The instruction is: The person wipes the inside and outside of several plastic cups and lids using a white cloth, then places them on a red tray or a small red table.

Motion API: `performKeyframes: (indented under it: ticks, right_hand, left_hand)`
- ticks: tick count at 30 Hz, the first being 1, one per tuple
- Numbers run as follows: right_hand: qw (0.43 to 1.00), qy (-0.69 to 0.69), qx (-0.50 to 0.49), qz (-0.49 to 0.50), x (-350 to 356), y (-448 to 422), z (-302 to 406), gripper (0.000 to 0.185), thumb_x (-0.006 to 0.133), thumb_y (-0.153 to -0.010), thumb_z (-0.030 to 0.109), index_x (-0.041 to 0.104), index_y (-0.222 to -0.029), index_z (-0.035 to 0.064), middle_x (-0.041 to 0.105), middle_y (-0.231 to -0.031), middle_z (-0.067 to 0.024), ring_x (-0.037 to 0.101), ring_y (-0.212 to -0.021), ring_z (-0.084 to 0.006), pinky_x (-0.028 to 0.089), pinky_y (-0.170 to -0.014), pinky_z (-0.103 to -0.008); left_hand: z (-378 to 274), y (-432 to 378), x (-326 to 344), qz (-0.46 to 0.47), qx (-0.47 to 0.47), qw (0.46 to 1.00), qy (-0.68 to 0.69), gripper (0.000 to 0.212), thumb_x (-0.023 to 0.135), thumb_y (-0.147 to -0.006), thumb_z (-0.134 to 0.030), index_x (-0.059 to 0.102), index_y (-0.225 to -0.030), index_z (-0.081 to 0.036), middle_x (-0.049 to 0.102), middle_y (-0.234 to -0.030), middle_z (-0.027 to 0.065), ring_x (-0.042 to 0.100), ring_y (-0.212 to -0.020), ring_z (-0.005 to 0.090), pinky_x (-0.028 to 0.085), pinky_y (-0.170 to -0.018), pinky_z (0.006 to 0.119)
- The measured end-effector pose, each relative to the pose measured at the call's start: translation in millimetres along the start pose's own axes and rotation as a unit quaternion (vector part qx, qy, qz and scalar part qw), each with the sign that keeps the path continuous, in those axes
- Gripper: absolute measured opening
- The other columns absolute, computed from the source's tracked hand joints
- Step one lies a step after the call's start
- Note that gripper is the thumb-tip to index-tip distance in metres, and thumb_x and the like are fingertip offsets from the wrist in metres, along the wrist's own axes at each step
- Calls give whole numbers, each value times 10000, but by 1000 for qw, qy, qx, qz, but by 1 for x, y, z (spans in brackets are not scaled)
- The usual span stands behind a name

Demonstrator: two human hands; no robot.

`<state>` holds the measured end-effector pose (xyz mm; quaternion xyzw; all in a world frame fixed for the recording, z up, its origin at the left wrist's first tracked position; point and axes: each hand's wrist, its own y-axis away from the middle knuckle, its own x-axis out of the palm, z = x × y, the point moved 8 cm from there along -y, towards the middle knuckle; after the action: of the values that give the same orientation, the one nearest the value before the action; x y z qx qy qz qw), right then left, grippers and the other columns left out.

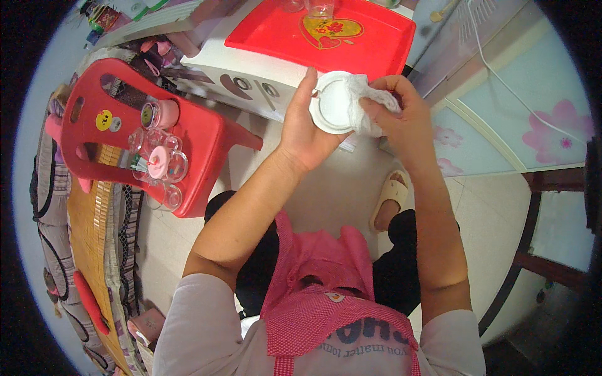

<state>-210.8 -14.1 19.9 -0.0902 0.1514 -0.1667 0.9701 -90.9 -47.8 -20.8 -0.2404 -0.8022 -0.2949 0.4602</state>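
A round white lid (333, 104) with a raised rim and a small notch is held in my left hand (301, 124), thumb along its left edge and fingers beneath. My right hand (405, 115) pinches a white gauze cloth (364, 105) and presses it on the lid's right side. The cloth covers that part of the lid. Both hands are raised in front of me, just short of the red tray (385, 51). The lid's underside is hidden from view.
Clear glasses (321, 8) stand at the tray's far side, on a white cabinet (207, 66). To the left, a red plastic chair (202, 136) holds several glass cups (167, 195), a pink lid (159, 162) and a pink jar (168, 113). A flower-patterned glass panel (517, 127) stands at right.
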Motion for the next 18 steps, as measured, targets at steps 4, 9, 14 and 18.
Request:
performKeyframes:
  ticks: [4, 9, 14, 18]
  right_hand:
    - [986, 132, -95, -26, 6, 4, 21, 314, 663, -763, 108, 531, -1033, 18, 597, -999, -151, 616, -864, -273, 487, -754, -331]
    - [957, 227, -176, -38, 6, 6, 30, 296, 609, -783, 90, 521, -1059, 34, 568, -991, -159, 600, -820, -339, 490, -695, -401]
    - [953, 249, -167, -55, 1, 4, 29, 260, 592, -794, 106, 534, -1042, 55, 567, -960, -145, 595, -802, -344, 485, -669, -428]
    - [933, 302, -186, -60, 2, 8, 30, 249, 605, -775, 90, 550, -1017, 75, 574, -969, -120, 604, -803, -328, 498, -660, -408]
  left_hand:
    - [4, -4, -5, 6, 20, 997, -70, 549, 348, -938, -493, 462, -1232, -43, 528, -1224, 92, 523, -1116, 200, 411, -970, 375]
    - [5, 0, 1, 51, 43, 993, -98, 430, 464, -927, -317, 425, -1250, -36, 526, -1204, 102, 536, -1097, 209, 444, -941, 351]
    - [4, 7, 7, 52, 67, 980, -181, 442, 513, -799, 46, 418, -1222, -44, 538, -1103, 81, 550, -1042, 182, 474, -879, 290]
    - [6, 10, 8, 13, 60, 970, -233, 493, 472, -726, 95, 431, -1201, -28, 542, -1068, 74, 563, -979, 162, 476, -837, 283]
